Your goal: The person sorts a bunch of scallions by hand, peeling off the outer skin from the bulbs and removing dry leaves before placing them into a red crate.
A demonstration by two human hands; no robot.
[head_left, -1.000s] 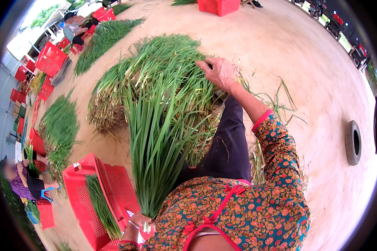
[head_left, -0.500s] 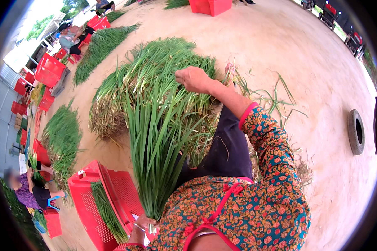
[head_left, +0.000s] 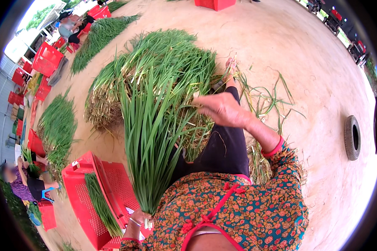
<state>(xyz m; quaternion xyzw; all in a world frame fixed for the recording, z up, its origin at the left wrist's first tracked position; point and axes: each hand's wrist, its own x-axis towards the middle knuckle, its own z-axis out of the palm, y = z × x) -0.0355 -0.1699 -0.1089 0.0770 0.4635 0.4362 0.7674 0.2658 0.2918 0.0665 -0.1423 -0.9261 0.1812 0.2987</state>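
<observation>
My left hand is closed round the white stem ends of a large bunch of green chives, held close to my body. The leaves fan upward and away from me, across my left leg. Over my right knee is my right hand, slightly blurred. Its fingers are pressed together and point left; I cannot make out what is between them. Beyond both hands spreads a big heap of chives, its pale, root-covered ends toward the left and near side.
A red perforated crate at my left holds more chives. Loose leaves litter the ground right of my foot. A tyre lies far right. Other people sit at the left among chive heaps and red crates.
My right hand has come back from above the heap, toward me and to the right, over my knee. My left hand still grips the bunch. The view has shifted slightly.
</observation>
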